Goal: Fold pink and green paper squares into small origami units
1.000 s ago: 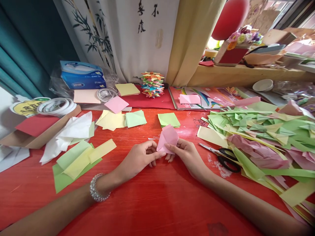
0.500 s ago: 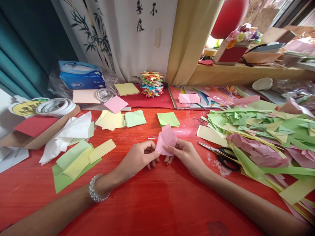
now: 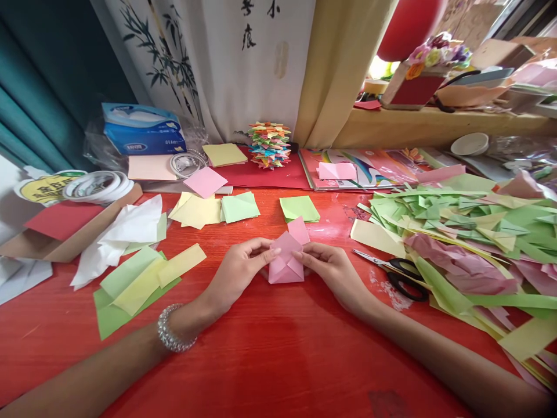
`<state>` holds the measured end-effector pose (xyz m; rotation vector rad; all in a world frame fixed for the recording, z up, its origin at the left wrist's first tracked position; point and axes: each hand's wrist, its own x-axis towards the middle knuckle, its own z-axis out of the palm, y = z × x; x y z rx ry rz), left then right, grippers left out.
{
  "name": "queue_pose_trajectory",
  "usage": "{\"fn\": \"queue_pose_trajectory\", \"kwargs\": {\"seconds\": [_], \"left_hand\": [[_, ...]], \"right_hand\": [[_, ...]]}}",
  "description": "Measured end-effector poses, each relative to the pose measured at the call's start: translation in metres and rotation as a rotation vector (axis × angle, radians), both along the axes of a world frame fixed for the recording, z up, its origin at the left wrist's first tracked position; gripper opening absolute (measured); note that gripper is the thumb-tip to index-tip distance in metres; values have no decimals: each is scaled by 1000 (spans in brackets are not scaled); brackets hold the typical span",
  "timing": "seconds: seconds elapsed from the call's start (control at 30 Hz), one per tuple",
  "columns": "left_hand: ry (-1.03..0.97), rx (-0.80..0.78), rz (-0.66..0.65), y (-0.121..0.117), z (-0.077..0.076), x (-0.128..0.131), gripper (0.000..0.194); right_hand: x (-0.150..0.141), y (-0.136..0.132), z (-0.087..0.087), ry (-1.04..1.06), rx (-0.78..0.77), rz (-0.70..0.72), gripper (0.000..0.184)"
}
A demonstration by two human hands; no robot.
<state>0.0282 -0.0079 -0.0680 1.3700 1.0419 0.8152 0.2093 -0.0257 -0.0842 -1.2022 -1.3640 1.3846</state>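
Observation:
Between both hands is a pink folded paper [image 3: 286, 267], held just above the red table [image 3: 261, 360]. Crease lines and a pointed flap show on its face. My left hand [image 3: 243, 267] pinches its left edge, thumb on top and fingers behind. On the other side, my right hand [image 3: 328, 264] grips the right edge the same way. Past the folded paper's top lies another pink piece [image 3: 298, 230], partly covered; whether it is joined to the held one I cannot tell. A stack of green paper squares [image 3: 299, 208] lies just beyond.
Scissors [image 3: 395, 273] with black handles lie right of my right hand, beside a heap of green folded strips [image 3: 452, 220]. Yellow and green sheets [image 3: 143, 284] are at left. A multicoloured paper tower [image 3: 270, 145] stands at the back, near a blue tissue pack [image 3: 143, 130].
The pink paper has been turned in my fingers, so its lower edge now points toward me and its folded flap shows. Both hands have shifted slightly. The camera view has tilted a little.

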Motion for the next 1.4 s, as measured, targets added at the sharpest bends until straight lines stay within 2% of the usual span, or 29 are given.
{"fn": "queue_pose_trajectory", "kwargs": {"seconds": [0.13, 0.23, 0.37, 0.53, 0.73, 0.9, 1.0, 1.13, 1.4], "left_hand": [[-26, -36, 42, -1, 2, 1, 19], [-44, -55, 31, -1, 1, 1, 18], [-107, -103, 49, -1, 1, 1, 18], [-155, -150, 51, -2, 2, 0, 14], [-193, -156, -21, -1, 3, -2, 17], [-50, -95, -79, 0, 2, 1, 21], [-17, -92, -98, 0, 2, 1, 22], [23, -54, -82, -1, 3, -1, 22], [128, -44, -130, -2, 3, 0, 24]], "right_hand": [[0, -1, 3, 7, 4, -26, 21], [-1, -1, 4, 44, -5, -59, 26], [-2, -1, 2, 174, -53, -87, 16], [-1, -1, 0, 243, -83, -79, 13], [0, 0, 1, 103, 26, -70, 18], [0, -2, 2, 5, 102, -47, 21], [-1, -4, 5, 3, 79, -44, 20], [-2, -5, 6, 46, -8, -34, 30], [-1, -1, 0, -87, 54, -16, 22]]}}
